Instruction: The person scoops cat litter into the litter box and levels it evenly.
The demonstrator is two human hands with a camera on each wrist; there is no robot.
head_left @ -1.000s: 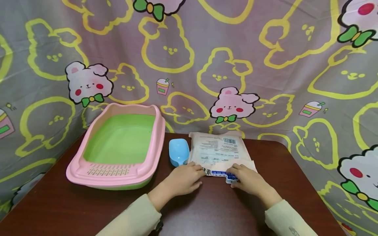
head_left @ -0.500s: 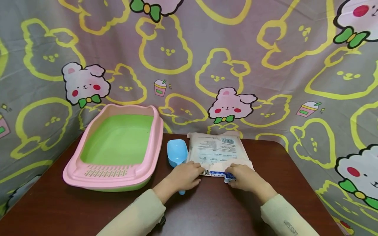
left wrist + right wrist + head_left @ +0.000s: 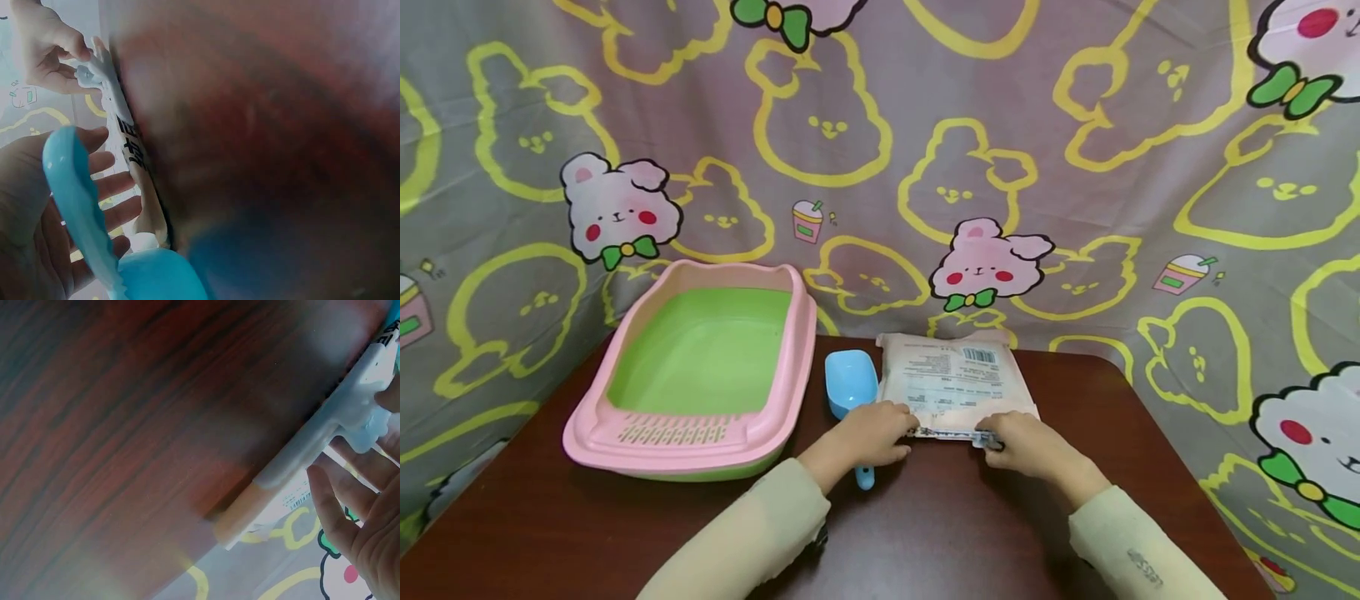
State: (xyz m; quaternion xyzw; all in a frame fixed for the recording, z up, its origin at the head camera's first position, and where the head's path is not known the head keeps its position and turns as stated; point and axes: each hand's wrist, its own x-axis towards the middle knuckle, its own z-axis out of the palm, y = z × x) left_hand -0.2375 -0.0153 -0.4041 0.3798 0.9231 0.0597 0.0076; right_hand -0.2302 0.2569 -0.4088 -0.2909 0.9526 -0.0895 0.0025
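Note:
A pale pink printed bag lies flat at the back of the table, its near edge folded over. A whitish sealing clip runs along that fold. My right hand pinches the clip's lever between thumb and fingers at the right end. At the fold's left end, the outstretched fingers of my left hand touch the bag, the thumb apart from them. Below the left palm is the handle of a blue scoop; the scoop's bowl lies left of the bag, and the hand partly covers its middle in the head view.
A pink-rimmed green litter box stands on the left side of the table. The dark wooden table extends in front of both hands. Behind it hangs a grey curtain with cartoon animals.
The bag's folded near edge has tipped, so its blue printed strip now shows only as a thin line. The scoop's handle has come into view beneath the left wrist. Both hands stay at the fold.

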